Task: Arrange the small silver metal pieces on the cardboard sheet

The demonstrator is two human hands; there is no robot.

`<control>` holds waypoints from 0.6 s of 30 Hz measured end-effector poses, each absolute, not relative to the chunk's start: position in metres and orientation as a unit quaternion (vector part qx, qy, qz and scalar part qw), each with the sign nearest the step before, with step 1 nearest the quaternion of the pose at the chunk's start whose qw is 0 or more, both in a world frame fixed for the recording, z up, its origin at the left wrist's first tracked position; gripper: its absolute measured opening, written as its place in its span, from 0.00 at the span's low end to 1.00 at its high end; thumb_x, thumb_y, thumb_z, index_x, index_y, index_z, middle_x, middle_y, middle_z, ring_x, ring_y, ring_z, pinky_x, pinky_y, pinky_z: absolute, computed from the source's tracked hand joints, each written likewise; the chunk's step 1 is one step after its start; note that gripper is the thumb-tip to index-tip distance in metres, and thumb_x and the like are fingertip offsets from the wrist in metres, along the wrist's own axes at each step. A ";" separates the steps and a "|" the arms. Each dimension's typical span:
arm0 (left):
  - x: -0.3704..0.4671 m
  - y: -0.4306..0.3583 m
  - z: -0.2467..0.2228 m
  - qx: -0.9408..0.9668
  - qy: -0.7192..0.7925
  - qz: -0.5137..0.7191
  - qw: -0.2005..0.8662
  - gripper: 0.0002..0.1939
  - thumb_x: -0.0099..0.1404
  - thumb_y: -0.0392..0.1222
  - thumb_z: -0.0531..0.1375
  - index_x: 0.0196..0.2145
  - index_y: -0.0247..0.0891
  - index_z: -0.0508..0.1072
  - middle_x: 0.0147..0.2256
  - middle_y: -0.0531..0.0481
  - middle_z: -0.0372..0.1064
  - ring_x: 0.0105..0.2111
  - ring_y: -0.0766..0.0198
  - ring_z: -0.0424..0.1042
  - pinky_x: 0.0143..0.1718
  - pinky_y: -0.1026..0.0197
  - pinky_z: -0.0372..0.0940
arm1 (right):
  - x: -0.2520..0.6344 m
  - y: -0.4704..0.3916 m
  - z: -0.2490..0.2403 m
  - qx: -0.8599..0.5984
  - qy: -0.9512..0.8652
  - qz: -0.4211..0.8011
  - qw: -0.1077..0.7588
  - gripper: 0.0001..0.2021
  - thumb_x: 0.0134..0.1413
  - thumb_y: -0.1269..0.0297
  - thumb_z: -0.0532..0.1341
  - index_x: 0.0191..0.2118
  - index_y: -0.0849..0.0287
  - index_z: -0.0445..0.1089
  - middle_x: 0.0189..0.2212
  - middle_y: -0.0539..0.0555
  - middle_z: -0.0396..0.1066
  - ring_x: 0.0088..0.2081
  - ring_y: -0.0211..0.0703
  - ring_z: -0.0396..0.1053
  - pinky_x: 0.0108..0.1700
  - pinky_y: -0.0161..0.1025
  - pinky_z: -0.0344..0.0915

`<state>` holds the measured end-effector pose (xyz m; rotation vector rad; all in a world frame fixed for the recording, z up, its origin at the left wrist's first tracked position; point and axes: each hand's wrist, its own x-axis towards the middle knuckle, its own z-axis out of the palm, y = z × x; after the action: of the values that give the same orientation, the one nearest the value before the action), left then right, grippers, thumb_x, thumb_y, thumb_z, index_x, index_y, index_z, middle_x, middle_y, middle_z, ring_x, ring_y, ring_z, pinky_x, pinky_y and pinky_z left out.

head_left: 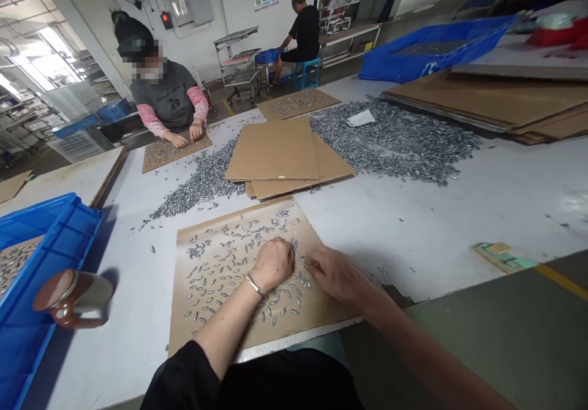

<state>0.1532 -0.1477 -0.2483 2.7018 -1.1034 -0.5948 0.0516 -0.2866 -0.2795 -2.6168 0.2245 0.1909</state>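
A brown cardboard sheet (211,324) lies on the white table in front of me, with small silvery spindle-shaped metal pieces (223,277) spread over it. Many sit apart in loose rows, while others bunch near its top edge. My left hand (274,263), a bangle on its wrist, rests over the middle of the sheet with fingers curled in. Close to its right, my right hand (333,272) has thumb and fingers pinched together at the sheet's right part. Metal pieces lie right by both sets of fingertips; what either hand holds is hidden or too small to make out.
Beyond the sheet are stacked cardboard sheets (275,149) and a large heap of metal pieces (395,140). A mug (85,299) stands left beside a blue crate (50,257). Across the table a co-worker (168,97) handles pieces on another sheet. More cardboard (496,100) lies right.
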 end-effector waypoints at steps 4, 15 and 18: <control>0.135 -0.134 -0.255 0.885 -0.408 -0.193 0.115 0.14 0.71 0.34 0.53 0.37 0.34 0.79 0.41 0.41 0.77 0.42 0.56 0.77 0.48 0.58 0.71 | 0.027 -0.273 -0.283 -0.961 0.119 0.114 0.220 0.11 0.69 0.68 0.56 0.34 0.58 0.72 0.38 0.54 0.74 0.38 0.44 0.72 0.35 0.39 0.51; 0.109 -0.129 -0.281 0.887 -0.433 -0.144 0.070 0.12 0.69 0.31 0.53 0.37 0.35 0.77 0.40 0.40 0.75 0.42 0.54 0.74 0.48 0.54 0.69 | 0.011 -0.266 -0.305 -0.989 0.061 0.063 0.121 0.12 0.67 0.74 0.54 0.37 0.59 0.74 0.38 0.56 0.75 0.38 0.45 0.73 0.35 0.42 0.52; 0.106 -0.130 -0.282 0.890 -0.429 -0.142 0.060 0.12 0.70 0.32 0.52 0.38 0.34 0.77 0.40 0.40 0.75 0.42 0.53 0.74 0.47 0.53 0.69 | 0.004 -0.269 -0.305 -0.995 -0.005 0.047 0.082 0.14 0.67 0.77 0.53 0.37 0.59 0.75 0.37 0.57 0.75 0.38 0.46 0.73 0.36 0.43 0.52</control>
<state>0.1061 -0.1303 -0.2818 2.6951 -1.2980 -0.4284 0.0042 -0.2689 -0.3054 -2.9732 -0.0146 0.1392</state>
